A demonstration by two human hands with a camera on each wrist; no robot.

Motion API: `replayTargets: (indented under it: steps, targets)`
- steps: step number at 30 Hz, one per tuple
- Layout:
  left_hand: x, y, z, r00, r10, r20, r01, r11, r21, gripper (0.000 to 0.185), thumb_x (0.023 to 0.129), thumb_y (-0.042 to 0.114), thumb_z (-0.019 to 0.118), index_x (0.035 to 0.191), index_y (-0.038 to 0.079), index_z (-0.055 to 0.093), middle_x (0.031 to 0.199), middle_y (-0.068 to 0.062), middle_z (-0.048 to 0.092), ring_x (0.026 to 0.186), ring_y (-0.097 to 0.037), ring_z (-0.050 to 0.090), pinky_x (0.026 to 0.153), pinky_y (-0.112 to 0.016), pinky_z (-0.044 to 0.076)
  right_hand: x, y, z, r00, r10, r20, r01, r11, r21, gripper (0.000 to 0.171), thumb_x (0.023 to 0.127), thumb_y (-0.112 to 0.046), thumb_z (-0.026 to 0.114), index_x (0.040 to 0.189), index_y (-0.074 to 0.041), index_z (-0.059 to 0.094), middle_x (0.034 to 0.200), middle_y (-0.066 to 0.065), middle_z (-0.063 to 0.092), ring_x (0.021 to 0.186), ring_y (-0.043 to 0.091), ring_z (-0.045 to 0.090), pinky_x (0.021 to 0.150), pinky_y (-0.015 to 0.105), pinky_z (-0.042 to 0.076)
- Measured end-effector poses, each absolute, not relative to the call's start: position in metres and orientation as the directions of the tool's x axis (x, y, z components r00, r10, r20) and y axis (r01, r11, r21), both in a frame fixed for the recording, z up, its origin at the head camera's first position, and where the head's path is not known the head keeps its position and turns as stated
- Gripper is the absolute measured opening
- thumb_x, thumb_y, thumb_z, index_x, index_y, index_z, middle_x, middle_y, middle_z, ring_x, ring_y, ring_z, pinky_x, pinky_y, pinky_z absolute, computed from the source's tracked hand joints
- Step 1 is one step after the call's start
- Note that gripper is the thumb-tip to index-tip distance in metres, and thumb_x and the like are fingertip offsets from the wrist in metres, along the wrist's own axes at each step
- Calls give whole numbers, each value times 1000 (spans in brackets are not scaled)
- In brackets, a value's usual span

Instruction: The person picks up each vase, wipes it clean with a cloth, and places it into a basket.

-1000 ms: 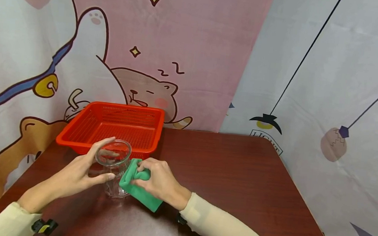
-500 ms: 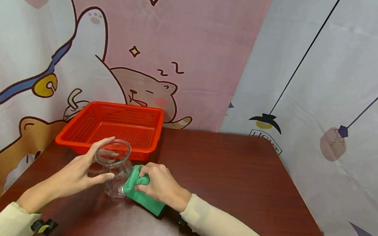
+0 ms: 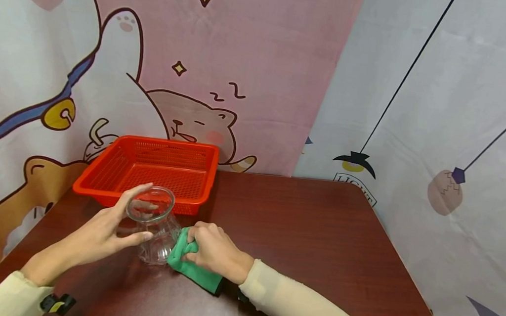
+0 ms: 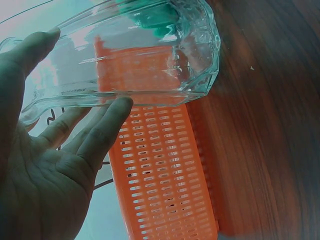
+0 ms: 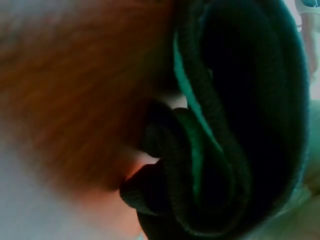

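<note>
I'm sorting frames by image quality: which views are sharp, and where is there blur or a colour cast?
Head view: sharp and evenly lit, glass and green cloth clear. Left wrist view: mostly sharp, with a bluish-green cast on the left hand. Right wrist view: far too close, cloth dark and everything blurred.

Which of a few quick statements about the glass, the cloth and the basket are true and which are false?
1. The left hand holds the glass jar. True.
2. The right hand grips a green cloth against the jar's lower side. True.
3. The jar stands inside the red basket. False: it is on the table, in front of the basket.
4. The cloth is stuffed inside the jar. False: it is outside.
</note>
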State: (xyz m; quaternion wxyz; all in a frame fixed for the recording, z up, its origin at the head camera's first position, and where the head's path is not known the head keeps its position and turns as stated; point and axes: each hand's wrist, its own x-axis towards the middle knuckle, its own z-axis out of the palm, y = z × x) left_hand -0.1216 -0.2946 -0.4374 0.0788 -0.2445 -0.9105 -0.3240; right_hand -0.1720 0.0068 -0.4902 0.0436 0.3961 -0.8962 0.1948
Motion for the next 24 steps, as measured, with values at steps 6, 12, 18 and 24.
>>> replayTargets:
  steps: [6, 12, 18, 24]
  targets:
    - [-122, -295, -438, -862, 399, 311, 506, 662, 553, 115, 100, 27, 96, 185, 32, 18, 147, -10, 77, 122, -14, 80, 82, -35, 72, -171, 6, -489, -688, -694, 213, -723, 626, -294, 35, 91, -36, 104, 109, -13, 85, 106, -3, 80, 86, 5, 73, 75, 12, 57]
    - [-122, -295, -439, -864, 396, 313, 504, 671, 544, 116, 99, 27, 97, 185, 33, 18, 146, -9, 78, 121, -14, 79, 82, -32, 71, -171, 5, -489, -688, -696, 204, -722, 629, -290, 37, 92, -35, 104, 112, -12, 84, 107, -2, 79, 87, 6, 74, 75, 12, 57]
    - [-122, -295, -438, -864, 396, 312, 504, 672, 542, 116, 100, 28, 97, 185, 33, 18, 146, -6, 78, 121, -13, 79, 82, -33, 71, -172, 5, -489, -680, -702, 212, -730, 619, -290, 37, 92, -35, 104, 113, -11, 84, 108, -2, 80, 88, 7, 75, 77, 11, 58]
    - [-123, -295, -438, -864, 400, 307, 503, 665, 551, 116, 100, 27, 96, 185, 34, 17, 147, -7, 77, 121, -13, 79, 83, -34, 72, -173, 6, -490, -672, -706, 224, -736, 603, -307, 37, 92, -34, 104, 112, -9, 85, 108, 0, 81, 87, 6, 75, 77, 11, 58]
